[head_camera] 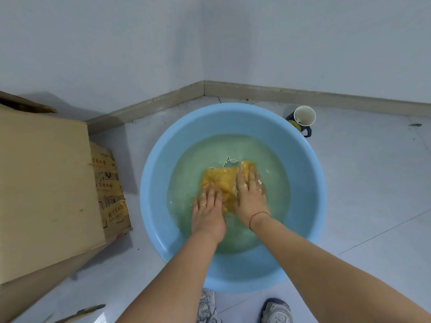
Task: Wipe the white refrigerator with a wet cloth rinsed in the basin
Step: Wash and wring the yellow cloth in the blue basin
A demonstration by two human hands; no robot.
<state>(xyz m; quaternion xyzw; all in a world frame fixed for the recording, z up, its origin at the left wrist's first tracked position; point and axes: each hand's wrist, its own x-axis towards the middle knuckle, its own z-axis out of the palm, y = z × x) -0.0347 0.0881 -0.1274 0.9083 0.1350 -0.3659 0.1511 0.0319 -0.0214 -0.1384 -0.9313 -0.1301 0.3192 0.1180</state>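
Note:
A round light-blue basin stands on the floor, partly filled with cloudy water. A yellow cloth lies under the water near the middle. My left hand presses flat on the cloth's near left part, fingers straight, a ring on one finger. My right hand lies flat over the cloth's right side, fingers stretched toward its far edge, a red string round the wrist. Both hands are wet. The refrigerator is not in view.
A large cardboard box stands close on the left. A dark mug with a white inside sits behind the basin on the right. The white walls meet in a corner behind, with a baseboard. My shoes are just below the basin.

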